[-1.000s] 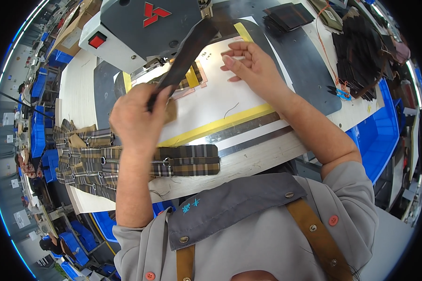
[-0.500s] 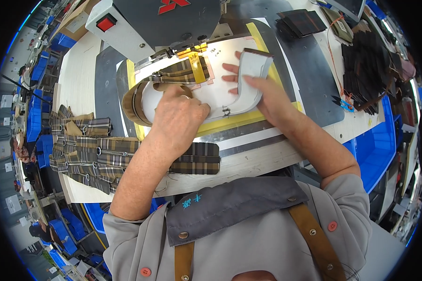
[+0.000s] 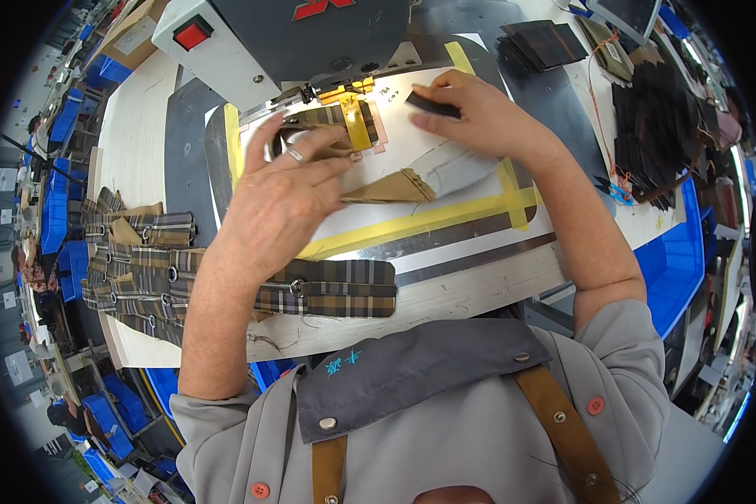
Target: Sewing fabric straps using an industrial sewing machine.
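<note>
My right hand [image 3: 483, 118] pinches the dark edge [image 3: 433, 104] of a white-backed fabric piece [image 3: 462, 172], to the right of the sewing machine's clamp. The piece slants down and left, and its tan side [image 3: 395, 187] shows in a fold. My left hand [image 3: 277, 197] has its fingers spread over a brown plaid strip [image 3: 315, 118], touching its near part. That strip's right end passes beneath a yellow clamp piece [image 3: 357, 124] of the sewing machine [image 3: 311, 42]. Blur and my left fingers hide part of the strip.
Several plaid strips with metal rings [image 3: 176, 273] lie overlapped at the left and front of the table. Dark fabric pieces [image 3: 542, 44] lie at the back right, near a dark bundle [image 3: 647, 118] and blue-handled snips [image 3: 617, 191]. A blue bin [image 3: 672, 277] stands beyond the right edge.
The white-backed piece has turned from a curved, upright hold to a slanted fold showing tan. My right hand moved up and gripped its dark edge; my left hand moved left and spread its fingers.
</note>
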`<control>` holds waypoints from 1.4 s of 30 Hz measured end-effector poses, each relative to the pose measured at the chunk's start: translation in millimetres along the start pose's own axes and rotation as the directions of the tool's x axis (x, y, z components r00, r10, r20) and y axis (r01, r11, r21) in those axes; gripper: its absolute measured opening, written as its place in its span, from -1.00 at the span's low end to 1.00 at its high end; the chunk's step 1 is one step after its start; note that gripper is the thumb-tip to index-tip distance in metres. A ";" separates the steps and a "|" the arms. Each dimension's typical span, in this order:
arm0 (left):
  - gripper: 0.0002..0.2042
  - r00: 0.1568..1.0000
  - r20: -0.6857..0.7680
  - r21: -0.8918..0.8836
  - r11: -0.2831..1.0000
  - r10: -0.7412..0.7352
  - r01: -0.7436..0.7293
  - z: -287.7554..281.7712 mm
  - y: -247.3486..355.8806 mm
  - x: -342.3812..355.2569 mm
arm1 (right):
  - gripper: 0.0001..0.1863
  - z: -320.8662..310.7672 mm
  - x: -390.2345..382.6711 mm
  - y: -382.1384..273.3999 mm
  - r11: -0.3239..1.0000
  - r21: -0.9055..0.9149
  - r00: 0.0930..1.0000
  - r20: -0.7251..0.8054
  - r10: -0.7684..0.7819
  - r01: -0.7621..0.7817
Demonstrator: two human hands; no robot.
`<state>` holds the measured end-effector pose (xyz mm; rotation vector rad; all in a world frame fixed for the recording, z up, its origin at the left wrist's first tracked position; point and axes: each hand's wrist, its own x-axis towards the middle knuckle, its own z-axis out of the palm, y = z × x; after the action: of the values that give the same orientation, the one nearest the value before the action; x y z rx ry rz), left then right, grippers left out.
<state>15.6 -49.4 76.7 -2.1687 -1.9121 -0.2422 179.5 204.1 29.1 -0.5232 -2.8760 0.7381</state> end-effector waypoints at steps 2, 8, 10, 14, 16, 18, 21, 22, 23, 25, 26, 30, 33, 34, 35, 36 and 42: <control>-0.75 0.999 0.012 -0.195 0.980 0.046 -0.042 9.8 -3.5 3.1 | -0.22 -3.2 6.7 -12.1 0.994 -0.089 0.997 0.054 -0.051 0.056; -0.73 0.981 0.037 -0.126 0.973 -0.191 0.194 46.7 -24.7 6.5 | -0.48 19.1 23.0 -19.8 0.827 -0.399 0.892 -0.047 -0.450 0.397; -0.74 0.963 -0.049 -0.063 0.963 -0.265 0.262 49.6 -20.0 10.6 | -0.49 25.2 27.9 -15.3 0.831 -0.375 0.889 -0.036 -0.456 0.411; -0.85 0.966 0.025 0.078 0.964 -0.256 0.253 56.8 -19.1 10.9 | -0.52 21.0 31.0 -13.9 0.840 -0.312 0.885 0.006 -0.466 0.445; -0.84 0.966 0.028 0.109 0.962 -0.255 0.251 58.1 -14.6 15.9 | -0.57 20.6 32.4 -9.3 0.822 -0.309 0.859 -0.029 -0.512 0.479; -0.83 0.981 0.057 0.352 0.923 -0.186 0.154 52.4 -2.9 20.2 | -0.62 21.6 33.0 -5.4 0.802 -0.306 0.829 -0.067 -0.555 0.513; -0.82 0.997 -0.071 0.309 0.951 0.025 -0.002 48.3 -5.7 23.5 | -0.76 26.1 33.2 -2.8 0.812 -0.251 0.817 -0.114 -0.565 0.526; -0.82 0.997 -0.068 0.309 0.951 0.022 0.000 50.8 -9.2 21.3 | -0.78 29.2 34.7 -4.1 0.794 -0.256 0.785 -0.164 -0.598 0.551; -0.81 0.994 0.052 0.170 0.982 -0.095 0.085 55.3 -15.6 17.4 | -0.80 32.0 35.7 -5.1 0.775 -0.262 0.749 -0.213 -0.627 0.575; -0.81 0.964 0.185 0.037 0.982 -0.190 0.187 58.5 -23.0 14.2 | -0.80 35.4 37.8 -3.7 0.777 -0.251 0.750 -0.211 -0.626 0.578; -0.80 0.983 0.099 0.035 0.988 -0.153 0.150 58.5 -24.7 13.0 | -0.80 36.1 38.4 -3.0 0.778 -0.240 0.751 -0.210 -0.626 0.581; -0.75 0.996 -0.018 -0.172 0.982 -0.084 0.080 49.2 -5.0 10.2 | -0.85 35.4 40.7 1.4 0.794 -0.235 0.778 -0.177 -0.602 0.561; -0.73 0.980 -0.036 -0.165 0.969 -0.194 0.186 36.5 24.6 21.2 | -0.82 32.2 40.0 1.3 0.800 -0.209 0.777 -0.195 -0.598 0.563; -0.73 0.979 -0.037 -0.164 0.968 -0.198 0.190 42.0 26.0 20.1 | -0.80 31.1 39.6 -1.5 0.806 -0.216 0.786 -0.190 -0.589 0.552; -0.78 0.982 -0.005 -0.112 0.976 -0.189 0.187 52.4 27.0 17.5 | -0.79 29.5 40.0 -3.5 0.811 -0.224 0.794 -0.185 -0.579 0.540; -0.82 0.984 0.031 -0.062 0.982 -0.178 0.180 54.2 27.7 20.1 | -0.79 27.8 40.3 -4.1 0.812 -0.222 0.795 -0.184 -0.578 0.539; -0.79 0.986 0.146 -0.492 0.858 -0.085 0.147 54.8 14.0 32.8 | -0.74 28.9 42.5 -3.6 0.811 -0.184 0.809 -0.111 -0.578 0.555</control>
<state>31.9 -4.2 32.5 -2.4221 -2.2500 -0.7246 132.9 203.6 7.2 0.2680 -2.7062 0.3655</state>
